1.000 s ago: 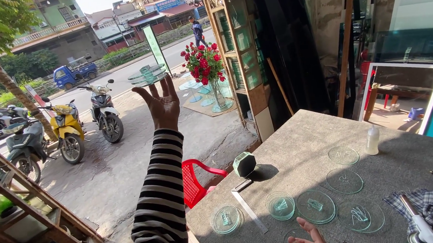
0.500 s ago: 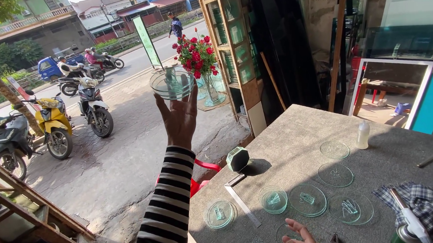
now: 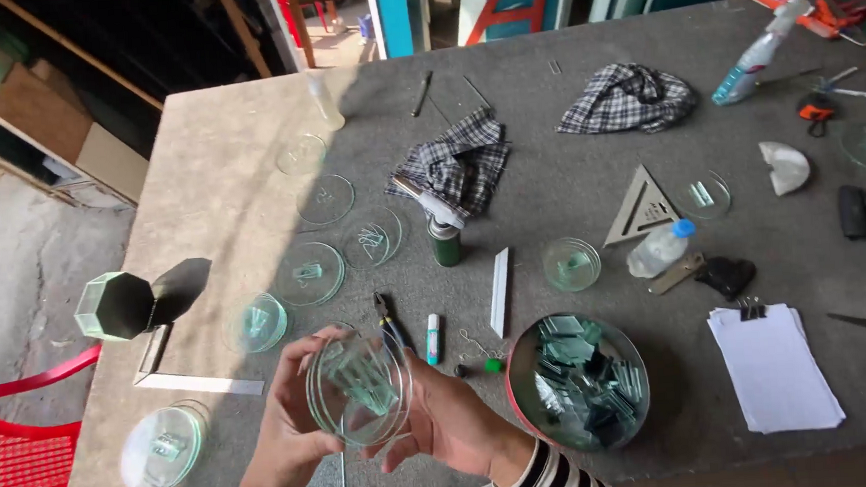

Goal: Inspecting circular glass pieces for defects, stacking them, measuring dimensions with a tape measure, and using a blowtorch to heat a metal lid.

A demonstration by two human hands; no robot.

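Lowered glass dish, tilted, both hands

Left hand: no longer raised toward the street; now low over the table.
Glass disc: down from overhead, now gripped between both hands.
Right hand: off the table, now on the disc.
View: swung from street down to tabletop.
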